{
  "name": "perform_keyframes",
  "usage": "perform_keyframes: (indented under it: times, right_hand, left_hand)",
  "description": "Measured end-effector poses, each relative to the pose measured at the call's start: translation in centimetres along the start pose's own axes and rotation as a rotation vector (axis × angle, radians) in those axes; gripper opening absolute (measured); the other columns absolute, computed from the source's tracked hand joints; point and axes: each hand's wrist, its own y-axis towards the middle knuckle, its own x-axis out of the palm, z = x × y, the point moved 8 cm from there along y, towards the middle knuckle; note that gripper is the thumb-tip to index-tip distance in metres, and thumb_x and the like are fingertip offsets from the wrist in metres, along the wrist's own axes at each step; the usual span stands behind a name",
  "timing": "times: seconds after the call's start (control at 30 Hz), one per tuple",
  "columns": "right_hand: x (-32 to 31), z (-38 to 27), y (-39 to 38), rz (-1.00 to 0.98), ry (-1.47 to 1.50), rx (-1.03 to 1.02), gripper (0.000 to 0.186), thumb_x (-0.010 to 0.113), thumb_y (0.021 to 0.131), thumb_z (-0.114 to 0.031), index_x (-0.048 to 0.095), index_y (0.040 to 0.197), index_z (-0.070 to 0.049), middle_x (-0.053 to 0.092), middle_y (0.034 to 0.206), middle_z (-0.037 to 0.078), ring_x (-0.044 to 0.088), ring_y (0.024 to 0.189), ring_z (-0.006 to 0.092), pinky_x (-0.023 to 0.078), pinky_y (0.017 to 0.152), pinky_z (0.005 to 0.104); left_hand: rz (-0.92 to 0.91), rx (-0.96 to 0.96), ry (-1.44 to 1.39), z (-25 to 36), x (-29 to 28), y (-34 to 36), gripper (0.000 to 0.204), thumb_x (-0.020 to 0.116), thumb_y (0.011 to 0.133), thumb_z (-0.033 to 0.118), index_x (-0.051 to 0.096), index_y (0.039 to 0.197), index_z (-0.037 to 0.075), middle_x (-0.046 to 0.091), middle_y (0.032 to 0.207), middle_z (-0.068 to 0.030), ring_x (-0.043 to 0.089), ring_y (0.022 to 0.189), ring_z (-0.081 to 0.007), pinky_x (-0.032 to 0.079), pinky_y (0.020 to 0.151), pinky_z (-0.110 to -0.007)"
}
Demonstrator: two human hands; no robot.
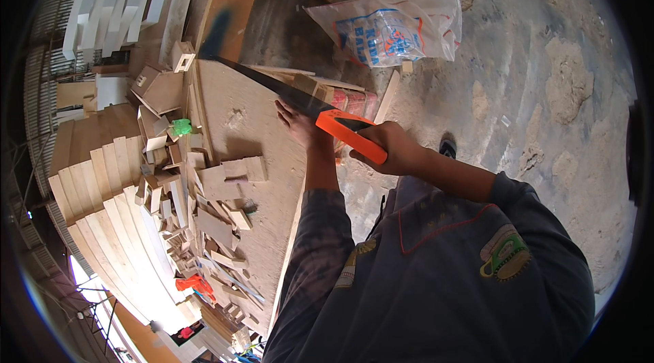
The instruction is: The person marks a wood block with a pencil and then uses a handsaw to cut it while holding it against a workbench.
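Observation:
A hand saw with a long dark blade (262, 82) and an orange handle (351, 135) reaches across the work table from right to far left. My right hand (390, 147) is closed round its handle. Below the blade, my left hand (304, 128) lies at the right edge of the wooden table top (259, 135), its visible fingers apart. Part of that hand is hidden behind the saw, and I see nothing held in it. Past the blade, pale wooden strips (293, 71) run along the table's far edge.
Many wood offcuts (216, 227) litter the table's left side, with a green object (182, 127) among them. Stacked planks (102, 176) stand further left. A printed clear plastic sack (392, 29) and a small wood block (407, 67) lie on the concrete floor (497, 97).

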Motion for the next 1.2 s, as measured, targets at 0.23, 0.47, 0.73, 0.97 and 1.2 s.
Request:
perform_keyframes:
  times: [0.23,0.47,0.73,0.97,1.2]
  right_hand:
    - [-3.1,0.1,-6.2,-0.108,0.023,0.142,0.018,0.068,0.079,-0.021,0.067,0.092,-0.009,0.065,0.075,0.014,0.062,0.069,0.0355,0.049,0.064,0.0387]
    - [-0.7,0.1,1.5,-0.083,0.037,0.114,0.022,0.066,0.082,-0.021,0.066,0.098,-0.007,0.067,0.077,0.013,0.065,0.072,0.0315,0.051,0.066,0.0376]
    - [-2.7,-0.3,-5.3,-0.088,-0.055,0.057,0.019,0.067,0.081,-0.021,0.066,0.095,-0.009,0.065,0.079,0.013,0.063,0.073,0.0333,0.05,0.066,0.0385]
    - [-1.6,0.0,-2.9,-0.013,-0.157,-0.115,0.015,0.067,0.08,-0.022,0.064,0.086,-0.008,0.064,0.075,0.013,0.062,0.071,0.0333,0.048,0.063,0.0399]
    - [-2.0,1.1,-2.7,-0.021,0.001,-0.08,0.017,0.071,0.078,-0.015,0.062,0.082,-0.001,0.058,0.062,0.014,0.054,0.052,0.0258,0.044,0.055,0.0345]
  left_hand:
    - [0.064,0.118,0.238,1.1,-0.1,0.4,0.073,0.058,0.08,0.027,0.03,0.133,-0.015,0.029,0.143,-0.0261,0.03,0.133,-0.0398,0.024,0.112,-0.046]
    - [0.132,0.156,0.225,0.5,0.5,0.5,0.075,0.058,0.08,0.029,0.027,0.136,-0.012,0.035,0.14,-0.0268,0.036,0.13,-0.0397,0.027,0.11,-0.046]
    - [-0.026,0.093,0.314,0.3,0.8,0.5,0.072,0.055,0.082,0.018,0.021,0.136,-0.015,0.026,0.144,-0.0274,0.03,0.133,-0.0399,0.024,0.112,-0.044]
    - [0.033,0.012,-0.055,0.3,0.0,0.3,0.076,0.057,0.078,0.018,0.022,0.137,-0.014,0.024,0.145,-0.0282,0.022,0.137,-0.0405,0.018,0.114,-0.046]
    - [0.057,0.093,0.147,0.1,-0.1,0.8,0.076,0.056,0.079,0.029,0.028,0.136,-0.013,0.027,0.145,-0.0241,0.022,0.137,-0.0413,0.019,0.113,-0.047]
